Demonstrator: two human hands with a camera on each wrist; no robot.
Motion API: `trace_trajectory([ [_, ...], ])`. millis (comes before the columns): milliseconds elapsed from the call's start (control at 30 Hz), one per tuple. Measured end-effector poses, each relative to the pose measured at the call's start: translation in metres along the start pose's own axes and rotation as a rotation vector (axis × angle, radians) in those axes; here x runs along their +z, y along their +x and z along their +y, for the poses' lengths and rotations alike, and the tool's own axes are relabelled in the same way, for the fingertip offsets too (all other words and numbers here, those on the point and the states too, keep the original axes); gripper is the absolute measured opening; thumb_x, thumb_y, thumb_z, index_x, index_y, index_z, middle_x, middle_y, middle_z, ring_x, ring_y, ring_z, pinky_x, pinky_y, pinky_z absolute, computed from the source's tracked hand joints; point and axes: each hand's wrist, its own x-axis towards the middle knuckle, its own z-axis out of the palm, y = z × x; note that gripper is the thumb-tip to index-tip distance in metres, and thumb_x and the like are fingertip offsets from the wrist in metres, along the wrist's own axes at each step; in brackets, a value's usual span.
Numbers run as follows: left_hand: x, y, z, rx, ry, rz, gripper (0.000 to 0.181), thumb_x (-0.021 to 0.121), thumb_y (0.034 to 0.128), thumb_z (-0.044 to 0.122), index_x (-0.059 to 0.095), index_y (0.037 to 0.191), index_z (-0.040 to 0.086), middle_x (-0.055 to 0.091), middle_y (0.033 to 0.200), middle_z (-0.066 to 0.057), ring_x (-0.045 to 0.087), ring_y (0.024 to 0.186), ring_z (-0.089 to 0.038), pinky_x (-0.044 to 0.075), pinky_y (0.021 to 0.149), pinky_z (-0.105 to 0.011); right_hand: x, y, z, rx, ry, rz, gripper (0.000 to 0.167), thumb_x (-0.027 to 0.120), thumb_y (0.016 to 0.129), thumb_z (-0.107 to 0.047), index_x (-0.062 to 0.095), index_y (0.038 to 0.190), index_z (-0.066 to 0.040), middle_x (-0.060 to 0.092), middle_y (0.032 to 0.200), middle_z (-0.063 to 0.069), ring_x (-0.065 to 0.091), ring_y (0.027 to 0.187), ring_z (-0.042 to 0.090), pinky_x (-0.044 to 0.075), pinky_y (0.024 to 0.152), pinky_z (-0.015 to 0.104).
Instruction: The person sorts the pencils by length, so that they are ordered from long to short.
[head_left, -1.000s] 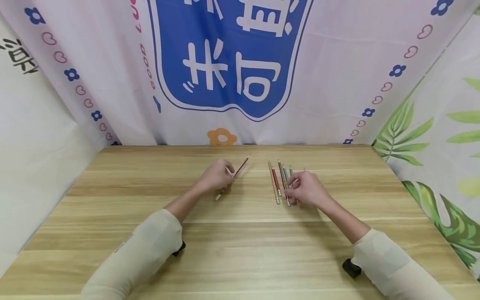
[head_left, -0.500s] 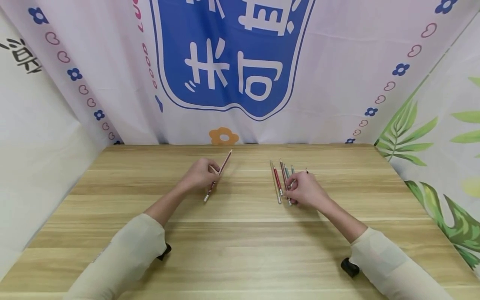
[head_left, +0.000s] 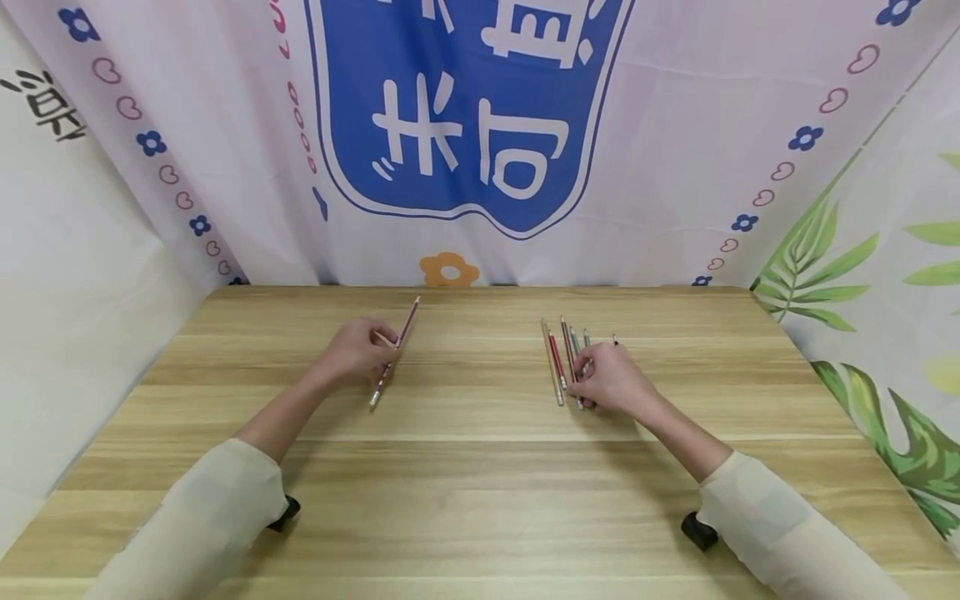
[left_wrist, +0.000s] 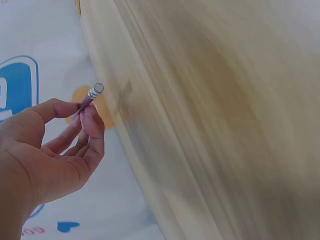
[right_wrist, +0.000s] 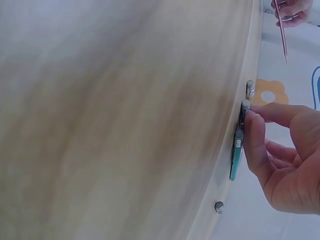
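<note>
Left of the centre of the head frame, the left hand (head_left: 360,348) is pinching a purplish pencil (head_left: 406,327) between thumb and fingers; this pencil is slanting, its point facing the upper right and its eraser end the lower left. Right of the centre, the right hand (head_left: 611,379) is leaning over a loose group of pencils, and its thumb and index finger are pinching a dark pencil (head_left: 567,342) near the eraser end. Just to the left, a red pencil (head_left: 557,357) and a yellowish pencil (head_left: 547,336) are lying close together. Teal pencils (head_left: 575,341) are showing partly beyond the fingers. The group is resting on the wooden table (head_left: 450,492); a printed curtain (head_left: 675,125) is hanging across the top.
</note>
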Motion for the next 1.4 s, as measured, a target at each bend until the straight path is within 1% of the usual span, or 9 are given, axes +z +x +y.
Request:
trace_trajectory([
  [167,-0.011,-0.007,-0.007,-0.02,-0.027,0.002,0.031,0.061,0.0915,-0.003,0.06,0.12,-0.017,0.068,0.082,-0.017,0.062,0.06,-0.012,0.058,0.053,-0.025,0.001,0.001,-0.001,0.023,-0.011,-0.008,0.019,0.081,0.087,-0.002,0.065,0.096,0.004,0.068,0.064,0.006,0.064,0.048,0.014,0.058,0.045,0.028],
  [267,-0.016,-0.01,-0.01,-0.025,-0.032,0.004,0.033,0.06,0.0919,-0.003,0.059,0.121,-0.018,0.069,0.083,-0.018,0.062,0.061,-0.012,0.058,0.054,-0.025,0.002,0.002,-0.003,0.031,-0.025,-0.01,0.02,0.081,0.086,-0.001,0.064,0.095,0.005,0.068,0.063,0.007,0.064,0.048,0.015,0.059,0.045,0.028],
  [500,-0.024,-0.016,-0.015,-0.071,-0.039,0.007,0.035,0.061,0.0953,0.0,0.057,0.126,-0.016,0.068,0.087,-0.017,0.064,0.065,-0.015,0.06,0.056,-0.027,0.001,0.004,-0.007,0.064,-0.029,-0.037,0.021,0.08,0.086,0.002,0.061,0.095,0.004,0.068,0.065,0.009,0.065,0.049,0.014,0.061,0.048,0.028],
  [567,-0.025,-0.017,-0.018,-0.081,-0.042,0.007,0.035,0.061,0.096,0.0,0.056,0.127,-0.015,0.068,0.087,-0.017,0.064,0.065,-0.015,0.059,0.056,-0.026,0.0,0.004,-0.007,0.07,-0.019,-0.044,0.021,0.08,0.086,0.003,0.061,0.096,0.005,0.068,0.066,0.01,0.065,0.05,0.015,0.061,0.049,0.028],
  [733,-0.031,-0.019,-0.022,-0.081,-0.044,0.008,0.037,0.062,0.0963,0.002,0.056,0.129,-0.015,0.07,0.088,-0.016,0.064,0.066,-0.015,0.059,0.056,-0.027,-0.002,0.004,-0.008,0.081,0.009,-0.066,0.021,0.078,0.086,0.005,0.06,0.098,0.007,0.069,0.066,0.011,0.066,0.05,0.016,0.062,0.05,0.029],
  [900,-0.037,-0.021,-0.025,-0.09,-0.043,0.011,0.038,0.062,0.0972,0.004,0.055,0.13,-0.015,0.071,0.089,-0.018,0.064,0.066,-0.014,0.058,0.055,-0.026,-0.005,0.006,-0.008,0.097,0.045,-0.084,0.024,0.077,0.086,0.007,0.06,0.102,0.01,0.069,0.067,0.013,0.066,0.049,0.015,0.063,0.051,0.029],
  [1133,-0.04,-0.023,-0.025,-0.083,-0.023,0.023,0.038,0.063,0.0982,0.005,0.056,0.13,-0.015,0.071,0.091,-0.019,0.064,0.067,-0.015,0.059,0.057,-0.028,-0.007,0.01,-0.006,0.137,0.111,-0.105,0.026,0.076,0.084,0.008,0.059,0.103,0.012,0.07,0.071,0.017,0.067,0.051,0.017,0.064,0.052,0.03],
  [1267,-0.041,-0.024,-0.026,-0.076,-0.031,0.024,0.038,0.063,0.0979,0.004,0.055,0.13,-0.015,0.071,0.091,-0.019,0.065,0.067,-0.014,0.061,0.058,-0.028,-0.008,0.01,-0.006,0.15,0.138,-0.113,0.028,0.076,0.084,0.007,0.059,0.105,0.013,0.071,0.072,0.018,0.067,0.051,0.017,0.064,0.052,0.031],
  [1400,-0.043,-0.024,-0.027,-0.081,-0.039,0.021,0.039,0.063,0.0973,0.003,0.055,0.13,-0.016,0.071,0.089,-0.018,0.065,0.068,-0.014,0.061,0.058,-0.028,-0.009,0.01,-0.006,0.181,0.158,-0.105,0.03,0.076,0.085,0.006,0.058,0.108,0.012,0.071,0.072,0.018,0.067,0.051,0.016,0.064,0.053,0.031],
])
